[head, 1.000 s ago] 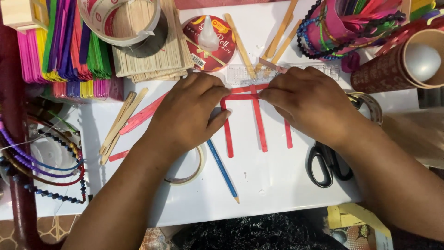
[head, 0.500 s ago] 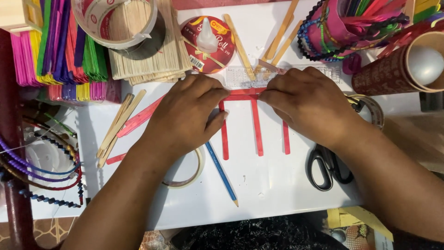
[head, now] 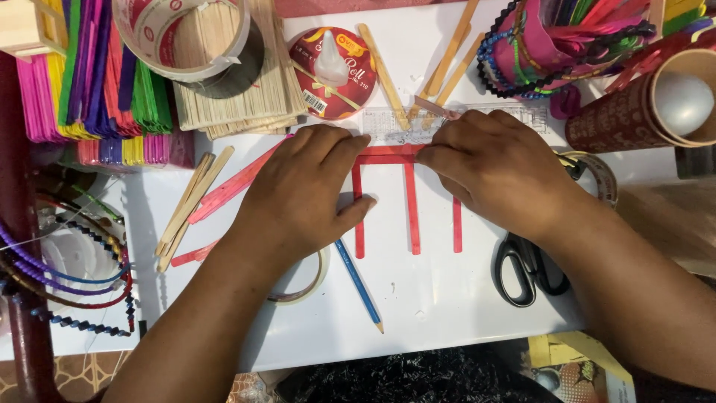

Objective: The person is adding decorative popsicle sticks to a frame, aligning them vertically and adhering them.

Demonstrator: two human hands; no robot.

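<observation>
Three red craft sticks (head: 411, 205) lie side by side on the white table (head: 447, 298), pointing toward me. A red cross stick (head: 388, 154) lies over their far ends. My left hand (head: 306, 190) presses flat on the left end of that cross stick, thumb beside the leftmost upright stick. My right hand (head: 500, 168) presses on the right end, fingers covering the rightmost stick's top. A clear ruler (head: 388, 123) lies just beyond the cross stick.
A blue pencil (head: 358, 283) and a tape ring (head: 309, 280) lie under my left wrist. Black scissors (head: 526, 269) sit right. Plain wooden sticks (head: 186, 205), coloured stick piles (head: 89, 82), a red round glue tin (head: 332, 71) and a tape roll (head: 186, 37) crowd the far side.
Both hands stay pressed on the red cross stick. The view has shifted slightly; the sticks have not visibly moved.
</observation>
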